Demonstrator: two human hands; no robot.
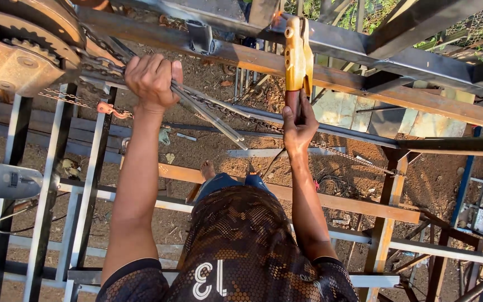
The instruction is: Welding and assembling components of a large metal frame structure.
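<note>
A rusty chain hoist point(15, 50) hangs at the far left. The left hand point(151, 81) is clenched around its chain point(225, 109). Further right, the right hand point(299, 126) grasps a yellow clamp point(298, 53) fixed on the rusty steel beam point(398, 92).

yellow clamp and steel rods overhead

yellow locking clamp point(298, 56) hung upright, jaws biting the rusty steel beam point(364, 84), dark handle pointing down. thin grey steel rods point(211, 114) lay bundled, slanting down to the right below the beam.
</note>
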